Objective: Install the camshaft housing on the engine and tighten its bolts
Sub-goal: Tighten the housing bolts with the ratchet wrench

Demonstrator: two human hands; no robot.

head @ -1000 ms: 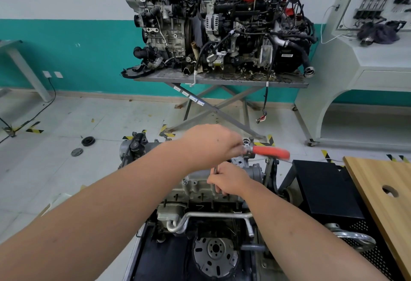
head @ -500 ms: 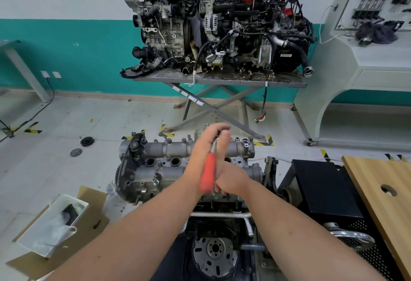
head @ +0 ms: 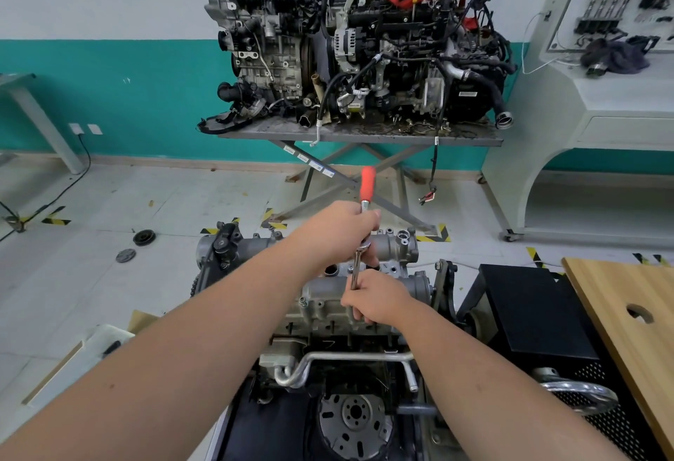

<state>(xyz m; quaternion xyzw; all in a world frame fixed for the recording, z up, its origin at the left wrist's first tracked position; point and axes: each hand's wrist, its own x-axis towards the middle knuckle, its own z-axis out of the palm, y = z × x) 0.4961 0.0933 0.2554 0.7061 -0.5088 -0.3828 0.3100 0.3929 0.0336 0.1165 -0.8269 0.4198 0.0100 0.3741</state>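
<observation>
nearest, at 6 o'clock, the flywheel (head: 355,420) and a bent metal pipe (head: 343,360) sit on the front of the engine (head: 328,329). at 4 o'clock stand a black perforated box (head: 539,318) and a wooden board (head: 634,318) with a round hole. just above centre, the right hand (head: 379,300) rests on the silver camshaft housing (head: 394,245) atop the engine, fingers curled around the lower shaft of the extension bar (head: 354,272). the left hand (head: 339,232) grips the ratchet wrench (head: 365,201) at its head, red handle pointing to 12 o'clock. at 9 o'clock two dark discs (head: 135,244) lie on the floor. farthest, at 12 o'clock, two more engines (head: 357,44) stand on a scissor-leg bench (head: 361,134) against the teal-and-white wall.
</observation>
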